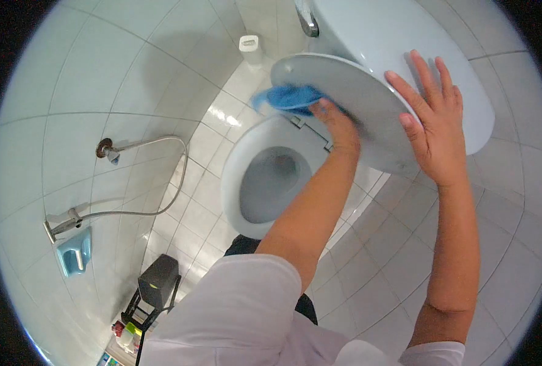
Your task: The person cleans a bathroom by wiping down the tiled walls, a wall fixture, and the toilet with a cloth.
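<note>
A blue cloth [288, 97] is bunched in my left hand [339, 127], which presses it to the lower part of the raised toilet lid [368, 110], near the hinges. Its fingers are partly hidden behind the hand and cloth. My right hand [432, 122] is spread at the lid's upper rim, thumb and index finger by the edge, other fingers stretched over the white tank [380, 30]. Below the cloth, the toilet bowl [234, 177] stands uncovered, its seat ring or rim facing up.
A hand sprayer [63, 229] with a metal hose [179, 177] hangs on the left tiled wall, above a blue soap dish [74, 253]. A white container [250, 49] stands in the far corner. A dark box [158, 280] sits on a black rack at lower left.
</note>
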A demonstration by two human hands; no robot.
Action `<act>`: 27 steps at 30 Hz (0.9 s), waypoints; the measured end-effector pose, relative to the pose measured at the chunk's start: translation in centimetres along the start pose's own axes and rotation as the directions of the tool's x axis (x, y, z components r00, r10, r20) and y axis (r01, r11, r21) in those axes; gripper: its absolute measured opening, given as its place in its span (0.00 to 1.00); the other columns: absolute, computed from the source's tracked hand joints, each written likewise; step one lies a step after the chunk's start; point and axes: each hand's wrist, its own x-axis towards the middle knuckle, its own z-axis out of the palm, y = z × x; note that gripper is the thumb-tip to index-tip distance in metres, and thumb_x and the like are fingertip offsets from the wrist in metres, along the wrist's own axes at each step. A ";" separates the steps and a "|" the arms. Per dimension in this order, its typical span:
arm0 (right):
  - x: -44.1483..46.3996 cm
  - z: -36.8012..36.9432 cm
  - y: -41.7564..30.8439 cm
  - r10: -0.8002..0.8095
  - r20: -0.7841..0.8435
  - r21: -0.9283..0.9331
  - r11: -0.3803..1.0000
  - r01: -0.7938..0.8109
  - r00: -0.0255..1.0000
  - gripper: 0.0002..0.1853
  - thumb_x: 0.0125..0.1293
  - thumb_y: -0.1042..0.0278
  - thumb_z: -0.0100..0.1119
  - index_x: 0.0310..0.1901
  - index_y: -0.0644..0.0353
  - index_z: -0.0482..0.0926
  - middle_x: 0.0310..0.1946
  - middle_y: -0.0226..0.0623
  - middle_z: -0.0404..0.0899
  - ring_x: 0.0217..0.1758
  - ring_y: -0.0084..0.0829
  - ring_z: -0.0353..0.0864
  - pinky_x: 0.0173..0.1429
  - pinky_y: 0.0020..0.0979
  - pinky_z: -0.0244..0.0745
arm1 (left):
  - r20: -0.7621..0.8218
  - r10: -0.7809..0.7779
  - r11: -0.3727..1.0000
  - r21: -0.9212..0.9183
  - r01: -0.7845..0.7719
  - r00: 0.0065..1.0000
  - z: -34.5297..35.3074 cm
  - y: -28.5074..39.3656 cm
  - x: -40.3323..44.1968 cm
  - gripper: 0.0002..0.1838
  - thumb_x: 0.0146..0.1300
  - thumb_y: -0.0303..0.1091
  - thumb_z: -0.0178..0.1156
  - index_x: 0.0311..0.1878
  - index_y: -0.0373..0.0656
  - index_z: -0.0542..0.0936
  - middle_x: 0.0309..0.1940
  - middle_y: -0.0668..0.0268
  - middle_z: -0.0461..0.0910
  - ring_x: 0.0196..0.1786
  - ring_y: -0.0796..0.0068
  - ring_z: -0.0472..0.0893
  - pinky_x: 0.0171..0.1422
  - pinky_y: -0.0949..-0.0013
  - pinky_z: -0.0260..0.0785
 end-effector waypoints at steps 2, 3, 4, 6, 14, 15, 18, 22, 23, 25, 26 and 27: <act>-0.2 0.3 0.2 -0.003 -0.005 0.029 1.000 0.003 1.000 0.23 0.61 0.40 0.37 0.57 0.30 0.68 0.66 0.27 0.54 0.68 0.46 0.48 0.63 0.59 0.44 | 0.053 -0.454 0.865 -0.211 0.454 0.889 -0.6 -3.3 -2.4 0.42 0.64 0.61 0.31 0.67 0.37 0.34 0.69 0.52 0.37 0.71 0.59 0.39 0.71 0.64 0.29; -0.1 0.4 0.5 -0.010 -0.027 0.052 0.999 0.012 1.000 0.24 0.61 0.39 0.36 0.57 0.30 0.69 0.66 0.28 0.54 0.68 0.46 0.48 0.63 0.58 0.44 | 0.088 -0.659 0.712 -0.249 0.657 0.747 -0.5 -4.8 -4.3 0.42 0.64 0.62 0.31 0.67 0.38 0.33 0.69 0.53 0.38 0.70 0.60 0.40 0.71 0.65 0.30; 0.1 0.4 0.5 -0.014 -0.024 0.051 0.999 0.015 1.000 0.24 0.61 0.39 0.36 0.57 0.30 0.69 0.66 0.28 0.54 0.68 0.46 0.48 0.63 0.58 0.44 | 0.105 -0.721 0.656 -0.215 0.723 0.685 0.6 -3.8 -6.3 0.43 0.64 0.62 0.31 0.67 0.38 0.33 0.69 0.53 0.38 0.70 0.61 0.40 0.71 0.65 0.30; -0.2 0.1 0.4 -0.011 0.002 0.036 0.999 0.011 1.000 0.24 0.62 0.40 0.35 0.57 0.33 0.69 0.66 0.29 0.54 0.68 0.47 0.48 0.63 0.56 0.44 | 0.106 -0.702 0.686 -0.164 0.709 0.704 3.1 -1.0 -8.6 0.42 0.64 0.61 0.32 0.67 0.38 0.35 0.68 0.54 0.40 0.70 0.61 0.43 0.70 0.65 0.33; 0.1 0.3 0.7 -0.062 -0.042 0.040 0.997 0.063 0.997 0.25 0.63 0.41 0.33 0.57 0.39 0.70 0.65 0.34 0.56 0.68 0.48 0.49 0.67 0.47 0.44 | -0.296 -0.087 0.996 -0.010 0.088 0.951 2.2 2.7 2.1 0.37 0.65 0.58 0.35 0.67 0.40 0.43 0.65 0.53 0.52 0.65 0.58 0.56 0.67 0.61 0.47; -0.1 0.4 0.6 -0.069 -0.048 0.021 0.997 0.070 0.996 0.26 0.64 0.42 0.32 0.57 0.40 0.70 0.65 0.36 0.56 0.67 0.48 0.50 0.67 0.45 0.44 | -0.374 -0.112 0.985 0.077 0.151 0.920 -0.2 0.8 4.4 0.36 0.66 0.57 0.35 0.68 0.42 0.42 0.65 0.54 0.52 0.65 0.57 0.56 0.67 0.60 0.47; -0.2 0.6 1.1 -0.105 -0.053 -0.002 0.994 0.105 0.993 0.27 0.64 0.42 0.31 0.57 0.45 0.70 0.64 0.39 0.57 0.67 0.48 0.50 0.68 0.43 0.43 | -0.339 -0.205 0.977 -0.013 0.213 0.918 -5.3 -5.1 7.1 0.36 0.66 0.57 0.33 0.68 0.42 0.41 0.66 0.55 0.50 0.66 0.55 0.55 0.68 0.58 0.46; -0.5 1.4 1.9 -0.131 -0.050 0.030 0.991 0.133 0.990 0.29 0.64 0.39 0.26 0.60 0.41 0.65 0.67 0.31 0.52 0.71 0.37 0.43 0.71 0.45 0.37 | -0.287 -0.136 0.967 0.168 0.190 0.948 -5.7 -11.3 1.9 0.37 0.66 0.55 0.35 0.68 0.37 0.42 0.69 0.53 0.40 0.71 0.58 0.41 0.72 0.62 0.33; -0.5 1.2 1.8 -0.135 -0.056 0.015 0.991 0.136 0.989 0.29 0.64 0.39 0.26 0.61 0.42 0.65 0.67 0.31 0.52 0.71 0.37 0.43 0.71 0.45 0.37 | -0.305 -0.356 0.923 0.034 0.383 0.883 -3.5 -10.3 -2.0 0.37 0.66 0.55 0.37 0.67 0.37 0.45 0.68 0.54 0.43 0.70 0.60 0.44 0.71 0.63 0.35; -0.1 0.9 1.9 -0.164 -0.070 0.002 0.986 0.165 0.984 0.30 0.64 0.39 0.26 0.61 0.43 0.64 0.67 0.31 0.52 0.71 0.37 0.43 0.71 0.44 0.37 | -0.214 -0.601 0.799 -0.144 0.583 0.770 -1.9 -8.0 -7.8 0.33 0.66 0.53 0.39 0.65 0.38 0.53 0.67 0.56 0.49 0.69 0.62 0.50 0.70 0.64 0.42; 0.0 0.8 1.8 -0.155 -0.042 -0.007 0.988 0.155 0.987 0.30 0.64 0.39 0.25 0.61 0.43 0.65 0.67 0.32 0.52 0.71 0.37 0.43 0.71 0.44 0.37 | -0.068 -0.674 0.728 -0.226 0.647 0.736 -3.2 -7.6 -9.0 0.31 0.66 0.52 0.40 0.63 0.38 0.57 0.66 0.57 0.53 0.67 0.63 0.54 0.69 0.64 0.45; 0.0 0.7 1.7 -0.145 -0.016 -0.018 0.989 0.144 0.989 0.30 0.64 0.39 0.25 0.61 0.44 0.65 0.67 0.32 0.52 0.71 0.37 0.44 0.71 0.43 0.37 | 0.081 -0.729 0.638 -0.280 0.717 0.680 -4.6 -7.2 -10.2 0.29 0.66 0.51 0.41 0.61 0.37 0.61 0.64 0.58 0.56 0.66 0.63 0.57 0.67 0.64 0.48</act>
